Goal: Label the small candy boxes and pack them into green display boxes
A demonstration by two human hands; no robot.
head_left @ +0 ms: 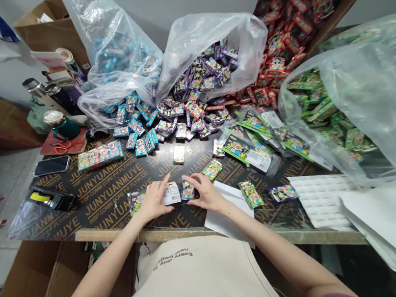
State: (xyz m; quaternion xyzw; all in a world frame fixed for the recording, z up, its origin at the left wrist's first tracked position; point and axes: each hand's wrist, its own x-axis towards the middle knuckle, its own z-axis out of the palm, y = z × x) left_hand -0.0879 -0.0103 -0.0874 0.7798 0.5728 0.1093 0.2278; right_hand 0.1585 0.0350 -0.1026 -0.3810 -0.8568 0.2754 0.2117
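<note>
My left hand (154,200) lies on a flat printed pouch with its fingers stretched out. The pouch's green, colourful end (136,201) shows on one side of that hand, and a white barcode label (171,195) on the other. Between the thumb and fingers of my right hand (204,193) is a small purple candy packet (187,190), right beside the label. A green packet (212,169) lies just beyond my right hand, and a pale one (178,154) sits farther back. Closer to the right are another green packet (250,194) and a purple one (282,193).
Plastic bags of blue (120,51), purple (208,67) and green packets (322,110) line the back, beside a box of red packets (298,19). Filled pouches (253,145), a white sticker sheet (324,199), a phone (52,166), scissors (61,147) and a mug (65,128) share the table.
</note>
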